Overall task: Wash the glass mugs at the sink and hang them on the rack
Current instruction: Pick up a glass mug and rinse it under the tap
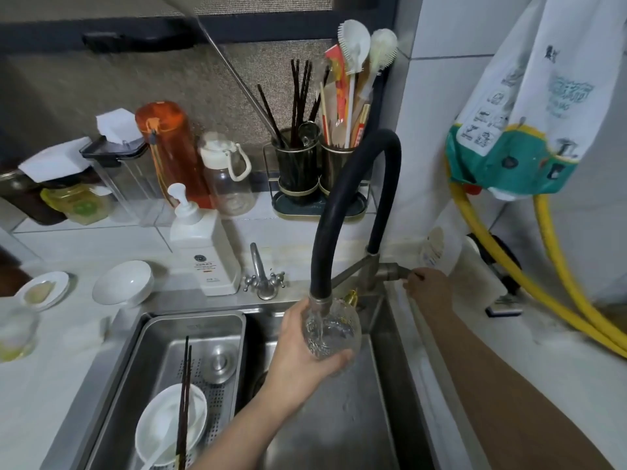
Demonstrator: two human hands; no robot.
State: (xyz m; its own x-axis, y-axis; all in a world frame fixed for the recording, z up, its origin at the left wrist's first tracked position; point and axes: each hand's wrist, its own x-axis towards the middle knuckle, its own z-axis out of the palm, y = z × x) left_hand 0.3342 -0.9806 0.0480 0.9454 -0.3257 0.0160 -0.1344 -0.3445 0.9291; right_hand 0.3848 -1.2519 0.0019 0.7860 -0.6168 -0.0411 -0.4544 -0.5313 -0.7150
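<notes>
Right, glass mug (330, 334) sat over the sink (339, 418), upright under the black hose faucet (353, 205), water running straight into it. Left hand (298, 347) wrapped round it, fingers curled under the base, thumb up near the rim. Right hand (429, 288) was at the faucet lever, fingers curled on it, by the sink's right edge. Drain tray (190, 368) on the left w/ a white bowl (169, 422) & chopsticks (185, 395). Soap dispenser (203, 245) behind on the counter.

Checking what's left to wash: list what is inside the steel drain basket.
In the drain basket: a white bowl with dark chopsticks across it, a white spoon, a round metal lid. Anything under the bowl is hidden.
</notes>
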